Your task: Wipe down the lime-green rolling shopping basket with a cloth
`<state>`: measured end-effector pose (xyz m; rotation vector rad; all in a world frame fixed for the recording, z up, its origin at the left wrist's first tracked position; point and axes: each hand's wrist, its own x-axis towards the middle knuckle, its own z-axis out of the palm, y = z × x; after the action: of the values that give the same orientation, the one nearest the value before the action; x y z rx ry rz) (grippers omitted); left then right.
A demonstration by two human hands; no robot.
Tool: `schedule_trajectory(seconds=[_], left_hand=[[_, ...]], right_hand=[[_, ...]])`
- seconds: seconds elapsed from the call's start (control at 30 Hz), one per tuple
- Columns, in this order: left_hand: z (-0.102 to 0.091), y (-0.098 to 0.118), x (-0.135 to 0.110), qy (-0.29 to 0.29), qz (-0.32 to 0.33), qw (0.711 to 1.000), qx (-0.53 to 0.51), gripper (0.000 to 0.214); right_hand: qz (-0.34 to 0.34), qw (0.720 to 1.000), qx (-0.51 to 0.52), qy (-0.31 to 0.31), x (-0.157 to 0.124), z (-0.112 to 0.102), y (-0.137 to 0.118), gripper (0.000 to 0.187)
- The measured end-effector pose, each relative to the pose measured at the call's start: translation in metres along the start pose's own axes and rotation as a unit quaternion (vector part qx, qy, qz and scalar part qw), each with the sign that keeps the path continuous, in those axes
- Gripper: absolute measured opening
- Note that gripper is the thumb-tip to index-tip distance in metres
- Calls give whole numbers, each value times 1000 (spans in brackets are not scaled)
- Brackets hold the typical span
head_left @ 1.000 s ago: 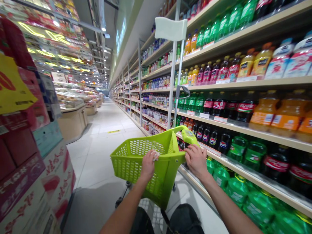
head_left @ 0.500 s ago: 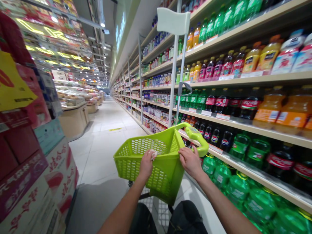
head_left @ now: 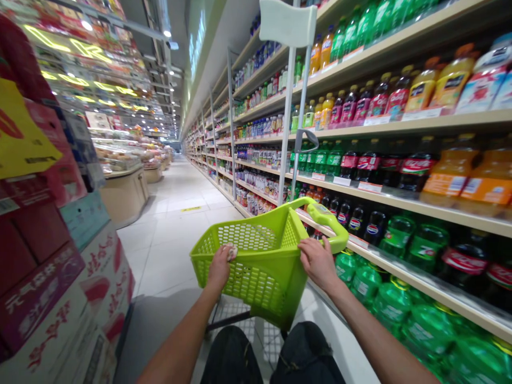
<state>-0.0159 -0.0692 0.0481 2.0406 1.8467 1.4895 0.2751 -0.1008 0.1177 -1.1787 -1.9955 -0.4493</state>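
In front of my knees stands a lime-green plastic shopping cart [head_left: 264, 277] with perforated sides. My left hand [head_left: 219, 266] is closed around a small crumpled whitish cloth [head_left: 232, 252], pressed on the cart's near rim toward its front end. Whether it is cloth or tissue is hard to tell. My right hand [head_left: 318, 260] grips the rim at the rear corner, just below the green push handle [head_left: 338, 232]. The part of the basket that I can see into holds nothing.
Shelves of drink bottles [head_left: 416, 165] run along the right side. A post with a blank white sign [head_left: 287, 24] rises behind the cart. Stacked cartons [head_left: 96, 266] stand close on the left, and display counters [head_left: 122, 194] line the aisle beyond. Pale floor tiles [head_left: 168, 229] stretch ahead.
My left hand has slid left along the cart's rim toward its front, carrying the cloth. My right hand keeps its place on the cart, and the view has shifted slightly.
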Motion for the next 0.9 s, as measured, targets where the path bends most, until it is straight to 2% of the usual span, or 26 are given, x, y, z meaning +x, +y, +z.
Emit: schedule_trajectory(seconds=[0.07,0.17,0.23,0.33,0.43,0.5,0.6,0.67,0.73,0.83,0.9], left_hand=[[13,19,-1,-21,26,999,-25,53],[38,58,-2,-68,116,988,-71,53],[41,67,-3,-86,132,986,-60,48],[26,46,-1,-96,86,991,41,41],[8,17,2,-66,27,989,133,37],[4,11,3,-71,34,983,167,40],[3,11,7,-111,75,978,159,40],[-3,3,11,-136,79,977,142,38],[-15,-16,15,-154,62,976,139,39],[-28,-44,20,-118,-22,979,163,37],[-23,-43,20,-91,-56,981,162,32]], right_hand=[[10,1000,-3,6,0,0,-3,21],[14,1000,-3,-8,1,-2,-5,22],[11,1000,-2,-22,1,-5,-3,24],[7,999,-1,-34,0,-8,0,26],[8,999,3,-33,-1,-8,0,26],[15,1000,6,-27,-1,-7,-1,25],[28,999,10,-26,0,-6,-1,24],[26,999,13,-32,0,-7,0,25],[19,999,15,-38,0,-8,2,25],[24,999,5,-34,0,-7,2,23],[37,999,-10,-28,0,-5,1,22]])
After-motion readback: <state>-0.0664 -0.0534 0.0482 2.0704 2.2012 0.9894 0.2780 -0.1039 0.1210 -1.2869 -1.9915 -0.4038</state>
